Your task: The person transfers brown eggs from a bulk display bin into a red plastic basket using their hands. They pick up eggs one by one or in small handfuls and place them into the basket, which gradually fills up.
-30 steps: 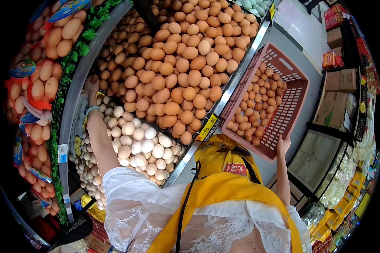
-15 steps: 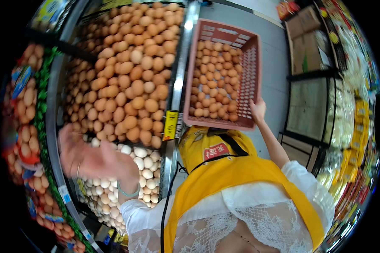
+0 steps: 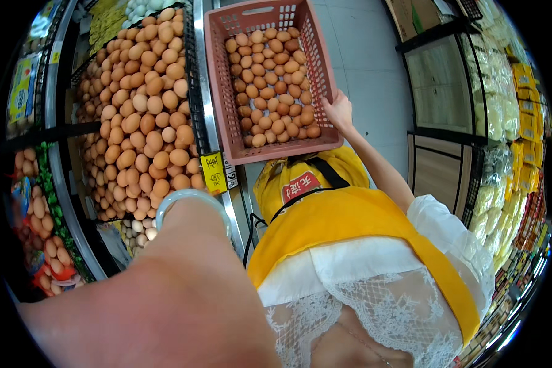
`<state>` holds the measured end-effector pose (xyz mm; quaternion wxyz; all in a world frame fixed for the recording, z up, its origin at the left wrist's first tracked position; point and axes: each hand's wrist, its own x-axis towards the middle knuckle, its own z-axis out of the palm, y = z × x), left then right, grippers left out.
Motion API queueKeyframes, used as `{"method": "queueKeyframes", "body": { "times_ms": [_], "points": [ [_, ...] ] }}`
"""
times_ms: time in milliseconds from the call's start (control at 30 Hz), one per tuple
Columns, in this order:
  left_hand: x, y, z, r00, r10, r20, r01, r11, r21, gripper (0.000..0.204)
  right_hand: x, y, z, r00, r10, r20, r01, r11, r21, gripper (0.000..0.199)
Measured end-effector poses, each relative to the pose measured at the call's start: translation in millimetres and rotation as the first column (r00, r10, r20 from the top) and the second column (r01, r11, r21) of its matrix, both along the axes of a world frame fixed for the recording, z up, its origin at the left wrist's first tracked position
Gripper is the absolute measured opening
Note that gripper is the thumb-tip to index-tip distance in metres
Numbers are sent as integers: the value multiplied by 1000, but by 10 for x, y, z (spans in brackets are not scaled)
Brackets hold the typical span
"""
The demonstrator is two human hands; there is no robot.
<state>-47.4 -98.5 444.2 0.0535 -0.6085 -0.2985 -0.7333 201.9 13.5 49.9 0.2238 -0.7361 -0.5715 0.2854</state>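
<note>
1. Right hand (image 3: 339,110) is wrapped on the near right corner of a pink plastic crate (image 3: 227,92), fingers closed on the rim, crate held up in front of the person's chest.
2. Crate's loaded w/ brown eggs (image 3: 273,86), roughly 2/3 full, bunched toward the person.
3. Left forearm fills the lower left, pale bangle (image 3: 190,199) at the wrist. Left hand itself is hidden behind the arm, so can't tell if it's open or holding anything.
4. Just left of the crate: a display bin (image 3: 193,92) piled w/ brown eggs, yellow price tag (image 3: 214,173) on its front rail.
5. Person's got a yellow apron (image 3: 349,214) over a white lace top.
6. Shelves of packaged goods (image 3: 509,122) on the right, well apart.
</note>
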Motion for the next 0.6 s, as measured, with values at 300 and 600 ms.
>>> {"method": "queueKeyframes", "body": {
  "times_ms": [300, 600],
  "points": [
    [59, 283, -126, 993, -105, -62, 106, 994, 3, 22, -7, 25, 5, 1000, -16, 8, 16, 1000, -26, 37],
    [-26, 889, -831, 997, -6, 81, 14, 994, -104, 23, -79, 47, 61, 998, -39, -51, 37, 998, -45, 34]
  ]
}}
